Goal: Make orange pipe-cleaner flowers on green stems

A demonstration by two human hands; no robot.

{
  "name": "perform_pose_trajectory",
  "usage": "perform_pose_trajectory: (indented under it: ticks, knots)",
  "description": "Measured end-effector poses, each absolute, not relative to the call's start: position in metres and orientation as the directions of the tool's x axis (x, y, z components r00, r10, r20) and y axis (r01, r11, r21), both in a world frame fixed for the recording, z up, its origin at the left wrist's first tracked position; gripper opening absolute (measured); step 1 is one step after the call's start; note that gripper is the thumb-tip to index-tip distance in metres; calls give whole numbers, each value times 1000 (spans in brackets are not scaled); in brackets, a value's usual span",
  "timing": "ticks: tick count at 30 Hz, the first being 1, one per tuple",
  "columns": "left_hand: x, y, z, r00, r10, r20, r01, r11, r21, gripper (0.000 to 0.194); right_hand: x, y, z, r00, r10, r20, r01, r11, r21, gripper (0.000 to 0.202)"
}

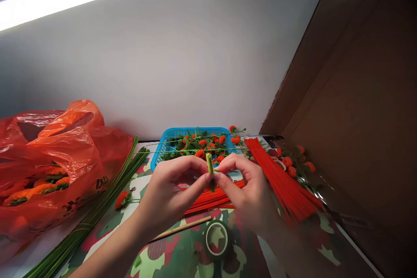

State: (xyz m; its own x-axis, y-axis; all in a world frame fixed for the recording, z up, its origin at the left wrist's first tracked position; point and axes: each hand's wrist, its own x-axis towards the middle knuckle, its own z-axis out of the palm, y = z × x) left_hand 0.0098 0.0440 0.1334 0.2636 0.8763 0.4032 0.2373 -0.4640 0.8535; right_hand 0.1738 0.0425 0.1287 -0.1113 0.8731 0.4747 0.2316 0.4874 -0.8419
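1. The left hand [172,186] pinches a fuzzy green strip [210,165] between thumb and forefinger, the strip's upper end standing nearly upright above the fingertips, probably so that it stays in sight.
2. The right hand [247,191] meets it from the other side, thumb and forefinger closed on a thin green end at the strip's edge. Fingers cover the join, so I cannot tell whether that end belongs to the same strip. Two opposing pinches seem suited to steadying something so light.
3. Just beneath both hands lies a bundle of red stems [211,200]; nearer the body are a wooden stick [182,228] and a tape roll [226,243], the roll lying flat, which should keep it from wheeling off.
4. Beyond the fingertips, a blue basket [195,130] holds red-and-green flower pieces, its walls presumably keeping them together.
5. Right of the right hand, a fanned red bundle [283,178] slants toward the body, apparently within easy reach.
6. Left of the left hand are a single red flower [122,200], then long green stems [87,221], banded, likely against scattering, and an orange plastic bag [84,147] with more orange pieces inside.
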Motion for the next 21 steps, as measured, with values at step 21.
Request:
perform_pose_trajectory:
  ticks: [21]
  knots:
    - [9, 46, 133, 329, 888, 321, 226, -405, 886, 14, 178, 34, 137, -210, 691, 692, 422, 703, -573, 15]
